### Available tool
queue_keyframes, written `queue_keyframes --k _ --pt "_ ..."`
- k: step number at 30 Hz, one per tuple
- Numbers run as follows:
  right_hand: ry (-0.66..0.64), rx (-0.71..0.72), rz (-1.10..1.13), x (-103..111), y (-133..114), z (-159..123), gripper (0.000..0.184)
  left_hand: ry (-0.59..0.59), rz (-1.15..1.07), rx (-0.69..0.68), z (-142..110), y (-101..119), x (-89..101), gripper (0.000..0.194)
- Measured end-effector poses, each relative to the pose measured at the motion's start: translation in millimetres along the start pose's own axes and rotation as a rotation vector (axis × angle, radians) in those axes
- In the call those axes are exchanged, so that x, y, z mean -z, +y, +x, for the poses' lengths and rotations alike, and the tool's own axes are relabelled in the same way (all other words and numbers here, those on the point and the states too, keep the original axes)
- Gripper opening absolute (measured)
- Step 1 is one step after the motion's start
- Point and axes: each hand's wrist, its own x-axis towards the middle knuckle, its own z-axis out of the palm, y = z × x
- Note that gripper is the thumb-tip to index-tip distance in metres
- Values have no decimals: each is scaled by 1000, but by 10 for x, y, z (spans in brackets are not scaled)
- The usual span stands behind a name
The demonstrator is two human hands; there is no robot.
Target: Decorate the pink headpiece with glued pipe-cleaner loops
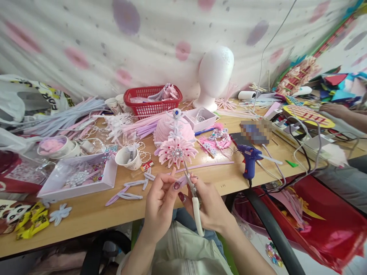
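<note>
My left hand (161, 198) is closed, pinching a short lilac pipe cleaner (182, 181) between thumb and fingers. In my right hand (208, 204) is a pair of scissors (195, 210) with white handles, its blades pointing up and away beside the pipe cleaner. My right thumb and fingertips come close to the same piece; whether they touch it is hard to see. Just beyond my hands stands a pink headpiece (173, 133) with a petalled flower (177, 152), pearls and a blue gem. Bent pipe-cleaner loops (129, 191) lie left of my hands, and a long lilac pipe cleaner (215, 164) lies behind them.
A blue glue gun (249, 162) stands at right, near cables and a power strip. White box of beads (110, 177), paper cup (129, 158) and red basket (129, 97) are at left and back. Behind stands a foam head (216, 72). Another person's arm (335, 110) shows far right.
</note>
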Motion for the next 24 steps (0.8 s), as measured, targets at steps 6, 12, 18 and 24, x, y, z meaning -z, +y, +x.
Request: queue_keyframes --k 6,12,18,24 --pt "-4 -19 7 -5 11 -15 13 26 -4 5 14 10 -37 26" --pt "-8 -15 55 -7 17 -16 13 18 12 29 16 22 -53 28" --pt "0 -83 106 10 42 -49 15 138 -48 133 2 89 -151 32" --pt "-3 -226 21 301 189 -155 17 217 43 134 84 139 -152 29"
